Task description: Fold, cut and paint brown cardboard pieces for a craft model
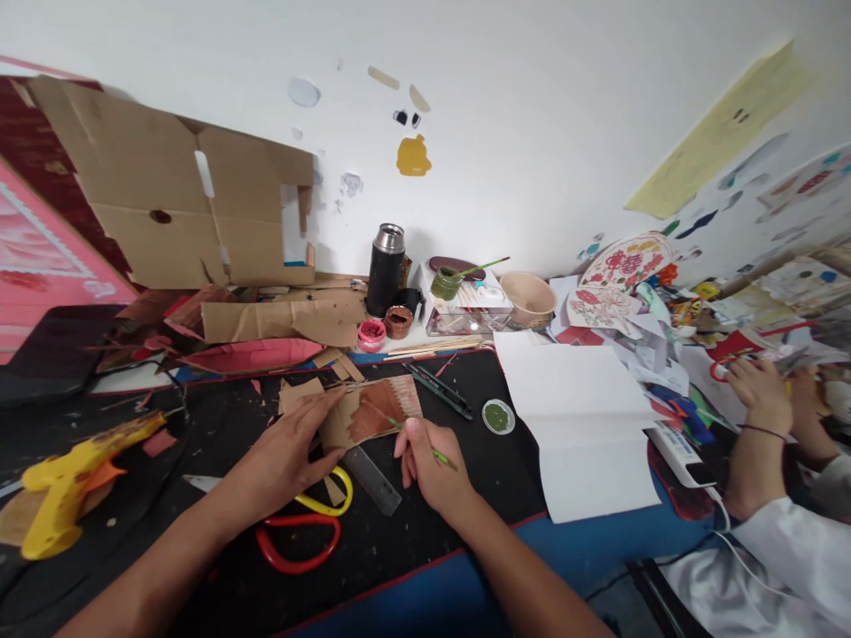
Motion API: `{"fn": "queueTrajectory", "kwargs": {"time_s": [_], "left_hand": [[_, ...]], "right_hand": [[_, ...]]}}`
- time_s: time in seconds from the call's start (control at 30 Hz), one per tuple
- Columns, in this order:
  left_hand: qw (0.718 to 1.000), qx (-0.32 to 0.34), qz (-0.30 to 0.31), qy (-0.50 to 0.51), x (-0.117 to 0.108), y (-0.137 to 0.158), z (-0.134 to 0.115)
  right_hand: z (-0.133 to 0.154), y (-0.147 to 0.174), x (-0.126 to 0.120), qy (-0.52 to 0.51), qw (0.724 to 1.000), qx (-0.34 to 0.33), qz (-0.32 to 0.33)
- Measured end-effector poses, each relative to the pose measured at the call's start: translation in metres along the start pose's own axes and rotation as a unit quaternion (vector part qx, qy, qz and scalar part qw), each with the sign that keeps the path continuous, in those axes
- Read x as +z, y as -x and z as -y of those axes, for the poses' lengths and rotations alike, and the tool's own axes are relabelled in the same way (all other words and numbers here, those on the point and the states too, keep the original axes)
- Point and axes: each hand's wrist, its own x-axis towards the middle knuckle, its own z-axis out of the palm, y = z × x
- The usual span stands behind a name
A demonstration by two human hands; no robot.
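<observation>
A piece of cardboard point(352, 421), part covered in brown paint and ribbed at its right end, lies on the black mat. My left hand point(292, 443) rests along its left side, fingers stretched out and thumb apart, touching it. Between the closed fingers of my right hand point(432, 465) is a thin green paintbrush point(444, 459), its tip at the painted surface. Under and beside my left hand lie scissors point(299, 549) with red and yellow handles. A dark flat ruler-like strip point(372, 480) sticks out below the cardboard.
A yellow glue gun point(73, 487) lies left. Behind stand a black flask point(386, 270), a red paint jar point(371, 334), a brown paint jar point(398, 322) and a green one point(445, 283). A cutter point(439, 390), green-paint lid point(498, 416) and white paper point(585, 425) lie right, near another person's hand point(761, 399).
</observation>
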Motion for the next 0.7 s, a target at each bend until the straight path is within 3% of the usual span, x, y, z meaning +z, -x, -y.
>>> {"fn": "queueTrajectory", "kwargs": {"time_s": [0.2,0.47,0.7], "left_hand": [[1.0,-0.004,0.007,-0.01,-0.002,-0.001,-0.002],[1.0,-0.001,-0.001,-0.011,-0.004,-0.003,-0.006],[1.0,0.009,-0.007,-0.014,-0.002,-0.001,-0.003]], "right_hand": [[-0.002,-0.013,-0.005,-0.032,0.998,-0.001,-0.052],[0.002,-0.006,0.013,0.004,1.0,-0.006,0.028],[0.006,-0.018,-0.002,-0.038,0.997,0.011,-0.061]]}}
